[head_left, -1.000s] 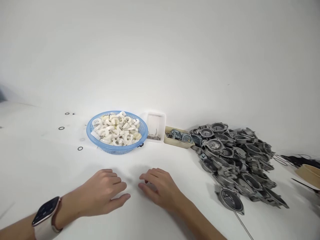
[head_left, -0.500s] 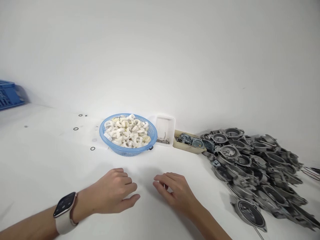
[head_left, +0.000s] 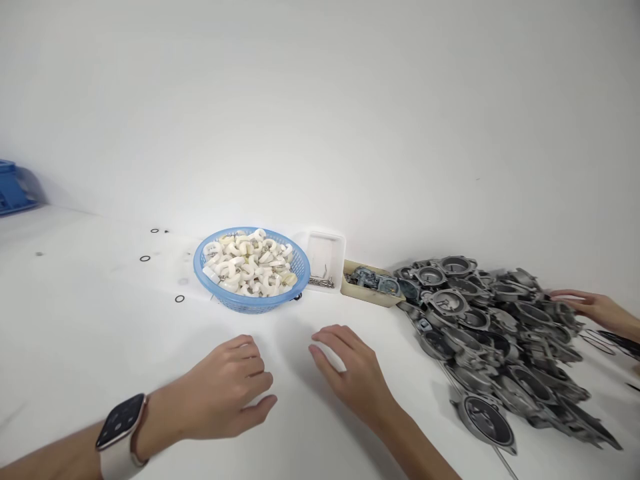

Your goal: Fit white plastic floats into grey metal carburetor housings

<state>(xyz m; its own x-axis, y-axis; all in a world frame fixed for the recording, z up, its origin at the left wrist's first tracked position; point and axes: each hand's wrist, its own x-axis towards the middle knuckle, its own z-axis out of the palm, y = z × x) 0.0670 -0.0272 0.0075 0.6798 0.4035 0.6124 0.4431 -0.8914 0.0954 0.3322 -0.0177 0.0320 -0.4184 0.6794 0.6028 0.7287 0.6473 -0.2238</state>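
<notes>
My left hand (head_left: 227,387) hovers palm down over the white table in front of the blue basket, its fingers loosely bent and its thumb held apart. Nothing shows in it, though the fingertips point away from view. To its right, my right hand (head_left: 353,373) is open, thumb and fingers spread with a gap between them and holding nothing. Both hands are apart from each other and from the objects. Beyond them, the round blue basket (head_left: 253,305) is full of white curved plastic pieces (head_left: 250,261) with metal bits among them.
Beside the basket stand a white tray (head_left: 323,250) with small metal pins and a cream box (head_left: 367,293) of grey metal parts. Round metal housings (head_left: 490,333) lie heaped at right, where another person's hand (head_left: 595,308) touches them. Black rings (head_left: 145,258) lie left; a blue crate (head_left: 13,190) stands farther left.
My right hand has risen slightly and its fingers have spread wider. My left hand has barely moved. Another person's hand has come in at the right, and the view has shifted a little right.
</notes>
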